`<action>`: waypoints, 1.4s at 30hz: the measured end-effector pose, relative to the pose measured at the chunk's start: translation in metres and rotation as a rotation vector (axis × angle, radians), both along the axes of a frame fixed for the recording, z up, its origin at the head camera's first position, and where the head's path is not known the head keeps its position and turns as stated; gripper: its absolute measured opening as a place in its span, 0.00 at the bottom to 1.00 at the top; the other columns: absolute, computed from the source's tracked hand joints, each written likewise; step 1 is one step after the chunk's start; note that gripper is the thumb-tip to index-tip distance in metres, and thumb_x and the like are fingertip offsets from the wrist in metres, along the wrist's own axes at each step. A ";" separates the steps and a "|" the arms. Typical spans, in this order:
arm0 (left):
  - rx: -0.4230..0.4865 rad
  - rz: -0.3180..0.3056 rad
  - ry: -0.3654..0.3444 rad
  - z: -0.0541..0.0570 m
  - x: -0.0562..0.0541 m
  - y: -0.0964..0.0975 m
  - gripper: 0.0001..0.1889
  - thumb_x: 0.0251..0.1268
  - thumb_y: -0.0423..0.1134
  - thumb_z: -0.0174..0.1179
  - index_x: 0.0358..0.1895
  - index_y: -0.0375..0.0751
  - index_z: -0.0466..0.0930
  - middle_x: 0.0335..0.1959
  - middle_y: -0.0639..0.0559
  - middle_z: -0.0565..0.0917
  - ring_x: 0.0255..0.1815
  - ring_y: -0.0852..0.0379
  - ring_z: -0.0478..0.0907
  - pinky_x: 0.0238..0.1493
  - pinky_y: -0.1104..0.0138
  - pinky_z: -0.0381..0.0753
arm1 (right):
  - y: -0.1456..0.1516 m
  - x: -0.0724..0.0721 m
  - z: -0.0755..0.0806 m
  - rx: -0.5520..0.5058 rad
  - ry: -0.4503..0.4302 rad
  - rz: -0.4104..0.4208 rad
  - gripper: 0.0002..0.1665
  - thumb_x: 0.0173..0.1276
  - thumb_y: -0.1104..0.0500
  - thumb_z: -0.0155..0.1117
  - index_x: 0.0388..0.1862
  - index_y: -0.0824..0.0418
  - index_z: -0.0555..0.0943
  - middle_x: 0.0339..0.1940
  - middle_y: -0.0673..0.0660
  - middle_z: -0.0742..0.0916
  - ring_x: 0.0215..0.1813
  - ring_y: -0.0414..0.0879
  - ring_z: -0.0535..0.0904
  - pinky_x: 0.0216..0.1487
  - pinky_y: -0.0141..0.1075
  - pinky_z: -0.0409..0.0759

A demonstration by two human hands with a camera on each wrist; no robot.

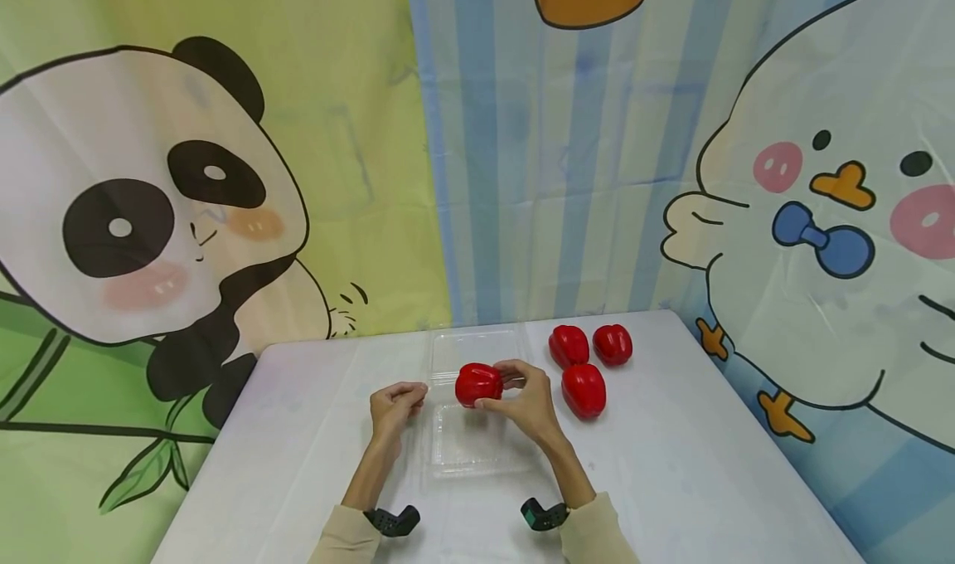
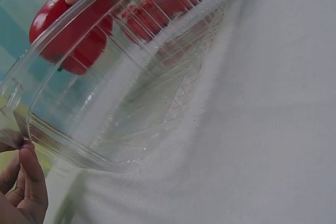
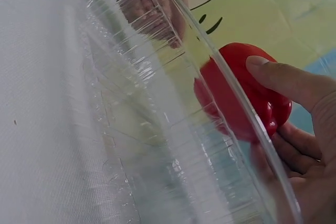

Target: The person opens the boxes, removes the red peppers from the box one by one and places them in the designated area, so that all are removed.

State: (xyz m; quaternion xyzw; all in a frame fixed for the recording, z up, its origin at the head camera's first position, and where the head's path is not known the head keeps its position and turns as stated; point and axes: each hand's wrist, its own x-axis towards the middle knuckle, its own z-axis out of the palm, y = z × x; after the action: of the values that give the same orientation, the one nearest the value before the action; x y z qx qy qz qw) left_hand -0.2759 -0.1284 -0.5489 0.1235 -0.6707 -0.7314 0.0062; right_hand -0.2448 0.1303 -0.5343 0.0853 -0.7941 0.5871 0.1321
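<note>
A clear plastic clamshell box (image 1: 485, 448) lies opened out on the white table, its lid half (image 1: 473, 350) toward the back. My right hand (image 1: 528, 400) holds a red bell pepper (image 1: 476, 384) above the box, thumb on the near side and fingers on the far side. In the right wrist view this pepper (image 3: 247, 87) shows partly through the box wall. At the box's left edge, my left hand (image 1: 397, 408) pinches the rim between thumb and fingertips. The left wrist view has those fingers (image 2: 32, 177) by the box's corner.
Three more red bell peppers stand grouped right of the box: one at the back left (image 1: 569, 347), one at the back right (image 1: 613, 345) and one nearer (image 1: 584, 391). Behind the white table (image 1: 686, 464) hangs a cartoon-printed curtain (image 1: 507, 174).
</note>
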 end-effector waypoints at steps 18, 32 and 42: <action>0.005 0.017 0.030 -0.018 -0.006 -0.003 0.12 0.69 0.27 0.71 0.49 0.20 0.89 0.30 0.48 0.92 0.27 0.63 0.83 0.31 0.72 0.87 | 0.007 0.001 0.001 -0.037 0.051 -0.082 0.37 0.50 0.54 0.93 0.60 0.57 0.88 0.56 0.56 0.93 0.52 0.52 0.88 0.62 0.58 0.89; 0.001 0.005 0.022 -0.010 -0.002 -0.002 0.12 0.68 0.26 0.71 0.49 0.19 0.88 0.32 0.45 0.93 0.28 0.61 0.84 0.32 0.71 0.87 | 0.013 -0.001 -0.003 -0.090 0.069 -0.096 0.37 0.52 0.56 0.92 0.61 0.61 0.87 0.56 0.58 0.93 0.51 0.56 0.88 0.63 0.61 0.88; 0.002 -0.007 0.021 0.001 0.003 -0.002 0.12 0.66 0.26 0.72 0.48 0.19 0.88 0.31 0.45 0.93 0.28 0.60 0.85 0.32 0.70 0.88 | 0.017 -0.001 -0.001 -0.106 0.073 -0.123 0.38 0.51 0.56 0.93 0.61 0.61 0.87 0.56 0.58 0.93 0.51 0.55 0.88 0.64 0.64 0.87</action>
State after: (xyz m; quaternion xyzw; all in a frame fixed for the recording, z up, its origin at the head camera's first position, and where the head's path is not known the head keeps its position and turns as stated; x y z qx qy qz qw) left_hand -0.2727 -0.1302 -0.5477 0.1132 -0.6703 -0.7334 0.0105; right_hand -0.2454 0.1469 -0.5350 0.0505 -0.7603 0.6155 0.2012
